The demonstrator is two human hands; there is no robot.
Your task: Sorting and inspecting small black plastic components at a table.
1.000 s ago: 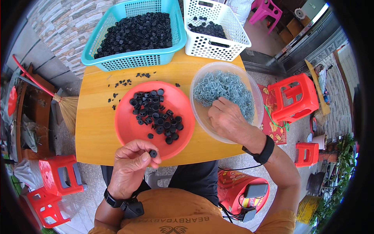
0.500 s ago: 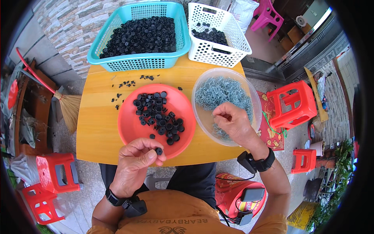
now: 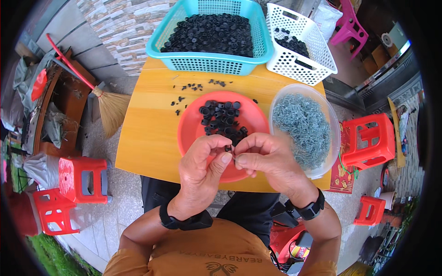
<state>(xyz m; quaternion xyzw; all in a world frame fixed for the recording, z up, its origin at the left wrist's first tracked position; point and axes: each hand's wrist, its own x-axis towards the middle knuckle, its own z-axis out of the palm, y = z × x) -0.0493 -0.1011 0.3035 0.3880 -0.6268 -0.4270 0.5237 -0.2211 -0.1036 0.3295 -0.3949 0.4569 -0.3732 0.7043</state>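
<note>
Over the near edge of a red round plate (image 3: pixel 188 124), my two hands meet at the fingertips. Thumb and fingers of my left hand (image 3: pixel 200 168) pinch a small black plastic cap (image 3: pixel 228 148). My right hand (image 3: pixel 274 163) is closed in a pinch right beside the cap; whatever its fingertips hold is too small and hidden to make out. Several more black caps (image 3: pixel 218 112) lie loose on the plate. Right of the plate, a clear plastic tub (image 3: pixel 337 138) holds a heap of thin silver screws (image 3: pixel 301 126).
At the table's far side stand a teal basket (image 3: pixel 212 63) and a white basket (image 3: pixel 299 70), both with black caps. Small black bits (image 3: pixel 193 86) are scattered on the wooden table (image 3: pixel 147 129). Red stools (image 3: pixel 83 179) flank the table, and a straw broom (image 3: pixel 112 108) leans at left.
My right hand has left the screw tub and come left to my left hand. The left hand, still pinching its cap, has risen over the plate. The whole view has shifted.
</note>
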